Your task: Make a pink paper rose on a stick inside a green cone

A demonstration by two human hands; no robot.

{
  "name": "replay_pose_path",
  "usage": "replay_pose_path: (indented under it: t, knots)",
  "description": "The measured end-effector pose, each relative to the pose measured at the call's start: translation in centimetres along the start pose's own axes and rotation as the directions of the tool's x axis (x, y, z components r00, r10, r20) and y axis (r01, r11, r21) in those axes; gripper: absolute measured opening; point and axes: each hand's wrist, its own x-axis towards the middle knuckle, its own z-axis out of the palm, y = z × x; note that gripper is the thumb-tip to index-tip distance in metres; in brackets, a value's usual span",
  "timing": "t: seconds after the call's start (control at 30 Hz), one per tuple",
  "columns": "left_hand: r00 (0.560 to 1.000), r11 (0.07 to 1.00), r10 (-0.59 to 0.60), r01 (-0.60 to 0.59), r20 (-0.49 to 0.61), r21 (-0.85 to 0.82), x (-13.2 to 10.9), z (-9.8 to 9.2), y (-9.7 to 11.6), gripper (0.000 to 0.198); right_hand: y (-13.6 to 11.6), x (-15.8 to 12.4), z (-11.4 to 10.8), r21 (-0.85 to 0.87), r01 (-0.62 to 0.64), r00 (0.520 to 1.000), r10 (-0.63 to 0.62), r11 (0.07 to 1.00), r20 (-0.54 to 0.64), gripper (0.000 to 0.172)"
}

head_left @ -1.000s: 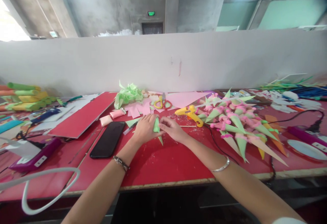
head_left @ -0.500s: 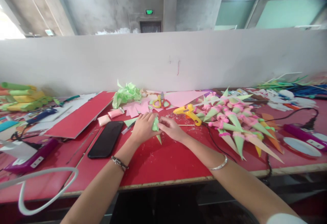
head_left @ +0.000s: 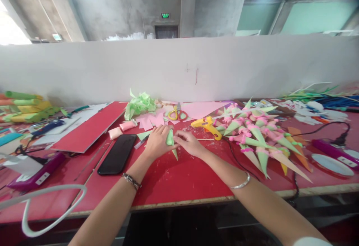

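My left hand [head_left: 159,141] is closed around a light green paper cone [head_left: 169,138], whose pointed tip sticks out below the fingers toward me. My right hand [head_left: 188,142] meets it from the right, thumb and fingers pinched at the cone's edge; whether a small piece sits between them is hidden. To the right of my hands lies a yellow hot glue gun [head_left: 206,126]. A thin stick [head_left: 205,139] rests just beyond my right fingers. Scissors [head_left: 177,112] with yellow and red handles lie behind my hands, beside pink paper pieces [head_left: 151,120].
A pile of green and pink cones [head_left: 256,130] covers the right side. Left of my hands are a black phone [head_left: 117,154] and a red board [head_left: 89,128]. Crumpled green paper [head_left: 141,104] sits at the back. Purple power strips [head_left: 36,175] and a white cable loop [head_left: 53,190] flank the table.
Both hands keep their hold on the cone with only slight finger movement. The whole view has shifted a little downward in the picture.
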Motion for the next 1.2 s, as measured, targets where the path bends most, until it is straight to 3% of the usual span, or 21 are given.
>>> replay_pose_path:
  t: [0.33,0.5,0.73,1.0,1.2]
  knots:
    - [0.999,1.000,0.003,-0.003,0.036,-0.015,-0.45,0.25,-0.42,0.042,0.15,-0.08,0.18,-0.169,0.021,1.000,-0.019,0.985,0.013,0.015]
    - [0.996,0.997,0.061,-0.063,0.067,0.034,-0.78,0.51,-0.59,0.044,-0.17,-0.16,0.12,-0.300,0.025,1.000,-0.025,0.953,0.004,0.015]
    - [0.995,0.998,0.060,-0.062,0.073,0.016,-0.72,0.31,-0.54,0.043,0.16,0.02,0.20,-0.315,-0.011,1.000,0.008,0.949,-0.011,0.020]
    - [0.998,0.999,0.011,-0.008,0.057,-0.044,-0.75,0.33,-0.55,0.043,0.33,0.19,0.27,-0.166,-0.071,0.997,0.076,0.984,0.025,0.028]
    - [0.997,0.999,0.002,0.000,0.072,-0.037,-0.76,0.22,-0.69,0.043,-0.02,0.10,0.58,-0.172,-0.088,0.996,0.089,0.981,-0.002,0.024]
